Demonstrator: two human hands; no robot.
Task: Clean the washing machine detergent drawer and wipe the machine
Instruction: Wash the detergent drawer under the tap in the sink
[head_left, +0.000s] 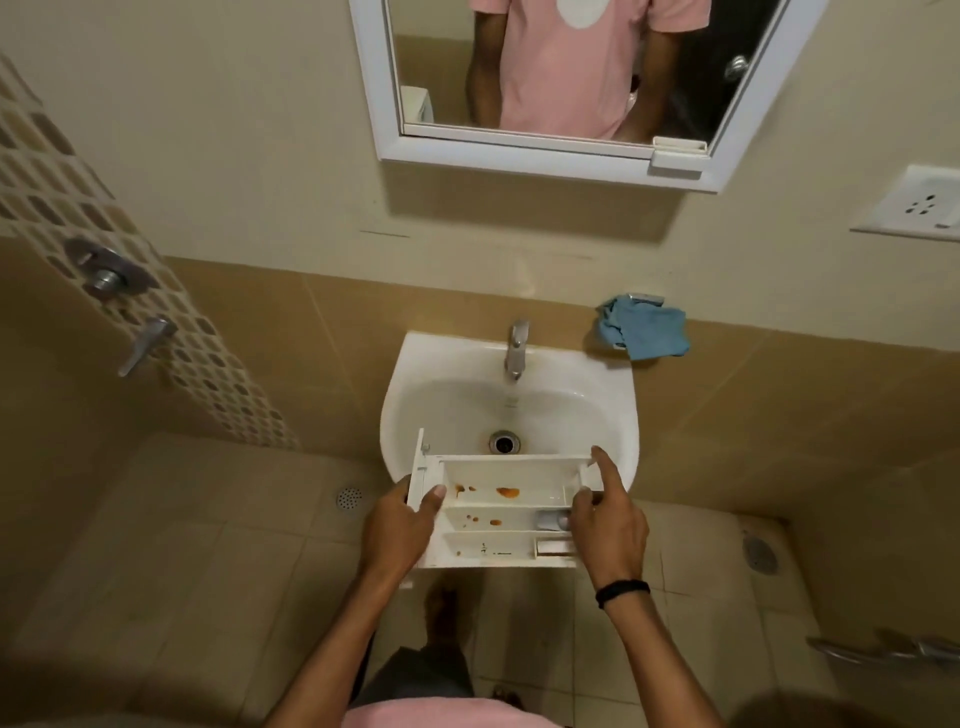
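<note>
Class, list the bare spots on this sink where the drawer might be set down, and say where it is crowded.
Free: the sink bowl between tap and drawer, around the drain, and the ledge either side of the tap. Crowded: the front rim, where left hand and right hand hold the drawer.

One drawer (540, 488), two hands (400, 525) (608, 525) (one cloth (644, 327))

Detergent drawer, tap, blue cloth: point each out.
detergent drawer (511, 518), head view, floor of its middle compartment
tap (516, 348), head view, middle of its spout
blue cloth (647, 330), head view, centre of the bunched fabric
</note>
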